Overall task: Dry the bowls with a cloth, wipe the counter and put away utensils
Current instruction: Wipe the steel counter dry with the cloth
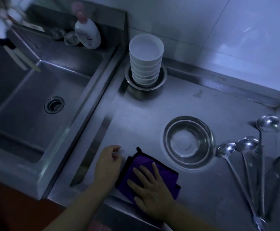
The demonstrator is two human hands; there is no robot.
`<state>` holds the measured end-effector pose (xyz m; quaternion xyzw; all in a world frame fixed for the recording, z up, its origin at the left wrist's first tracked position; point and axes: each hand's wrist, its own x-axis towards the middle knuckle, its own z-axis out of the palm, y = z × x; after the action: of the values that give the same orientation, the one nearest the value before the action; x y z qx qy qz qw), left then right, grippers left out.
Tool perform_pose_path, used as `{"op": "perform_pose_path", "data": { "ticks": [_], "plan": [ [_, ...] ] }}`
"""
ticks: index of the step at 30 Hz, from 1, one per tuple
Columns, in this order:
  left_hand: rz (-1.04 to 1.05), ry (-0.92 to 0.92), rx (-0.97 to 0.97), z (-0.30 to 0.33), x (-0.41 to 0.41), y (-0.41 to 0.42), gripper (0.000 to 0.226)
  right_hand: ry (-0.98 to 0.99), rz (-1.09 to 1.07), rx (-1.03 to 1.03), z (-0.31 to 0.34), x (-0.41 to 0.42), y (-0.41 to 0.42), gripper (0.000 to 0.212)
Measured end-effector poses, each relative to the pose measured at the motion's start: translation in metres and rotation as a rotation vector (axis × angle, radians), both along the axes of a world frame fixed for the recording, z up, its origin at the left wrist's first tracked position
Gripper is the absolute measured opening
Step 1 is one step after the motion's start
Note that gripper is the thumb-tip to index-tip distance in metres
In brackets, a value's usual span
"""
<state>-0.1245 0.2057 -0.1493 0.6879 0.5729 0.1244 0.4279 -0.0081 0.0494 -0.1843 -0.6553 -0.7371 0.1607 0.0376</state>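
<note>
A folded purple cloth point(162, 170) lies flat on the steel counter point(149, 114) near its front edge. My right hand point(150, 192) presses on the cloth with straight, spread fingers. Just left of the cloth, my left hand point(108, 162) rests on the counter with loosely curled fingers and holds nothing. A stack of several white bowls point(145, 64) stands in a steel bowl point(163, 79) at the back of the counter. A single steel bowl point(188, 141) sits to the right of the cloth. Three steel ladles point(245, 157) lie at the right edge.
A deep steel sink point(36, 104) with a drain fills the left side. A white pump bottle point(87, 33) and small jars stand on the sink's back ledge. A dark flat utensil point(276, 177) lies beside the ladles. White tiled wall point(219, 30) runs behind the counter.
</note>
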Motion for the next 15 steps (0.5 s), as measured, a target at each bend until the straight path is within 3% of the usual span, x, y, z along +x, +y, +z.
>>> {"op": "perform_pose_path", "data": {
  "ticks": [3,7,15],
  "plan": [
    [0.044,0.000,0.017,-0.001,0.000,0.008,0.027,-0.037,-0.011,-0.049,-0.004,0.002,0.034,0.071],
    [0.014,-0.034,0.068,-0.001,0.018,0.031,0.028,-0.068,-0.224,-0.037,-0.010,0.032,0.090,0.071],
    [-0.521,0.271,0.274,-0.009,0.102,0.069,0.048,-0.169,-0.618,-0.031,-0.019,0.150,0.187,0.071]
  ]
}}
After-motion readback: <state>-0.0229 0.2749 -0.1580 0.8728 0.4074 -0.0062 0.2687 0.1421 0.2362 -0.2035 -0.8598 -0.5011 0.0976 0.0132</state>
